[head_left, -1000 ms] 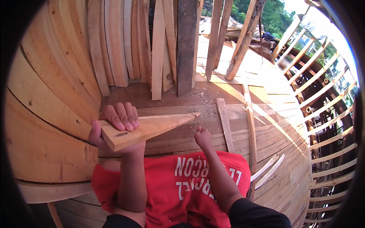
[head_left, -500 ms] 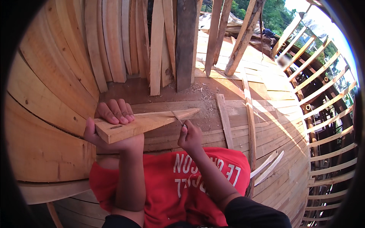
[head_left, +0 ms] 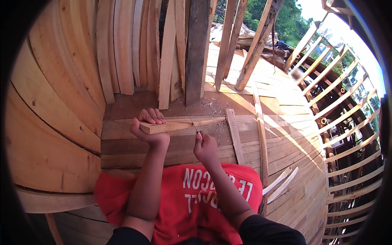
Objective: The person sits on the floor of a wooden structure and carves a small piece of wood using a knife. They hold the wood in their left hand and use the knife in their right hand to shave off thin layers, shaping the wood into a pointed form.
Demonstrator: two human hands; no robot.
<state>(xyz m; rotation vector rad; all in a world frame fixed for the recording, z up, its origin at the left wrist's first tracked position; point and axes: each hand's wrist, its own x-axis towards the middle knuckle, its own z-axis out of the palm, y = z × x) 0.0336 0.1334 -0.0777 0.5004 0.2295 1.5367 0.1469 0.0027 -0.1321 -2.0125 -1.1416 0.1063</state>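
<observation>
A pale wedge-shaped piece of wood (head_left: pixel 176 125) tapers to a point toward the right. My left hand (head_left: pixel 151 116) grips its thick end, fingers over the top and palm beneath. Closer to the middle, my right hand (head_left: pixel 205 146) is closed around the near end of a thin, straight rod-like tool (head_left: pixel 191 119). That tool slants up and left, crossing the narrow part of the wedge; its exact kind is too fine to make out. Red cloth (head_left: pixel 171 204) with white lettering covers my lap below both forearms.
Wood shavings (head_left: pixel 212 107) lie on the plank floor beyond the wedge. Upright boards (head_left: pixel 122 49) lean at the far side, and a curved plank wall (head_left: pixel 53 118) rises on the left. A loose batten (head_left: pixel 234 136) and pale strips (head_left: pixel 283 183) lie to the right.
My left hand and the wedge have moved right and farther from my body, with the left arm stretched out more. The right hand has shifted only slightly, still holding the thin tool.
</observation>
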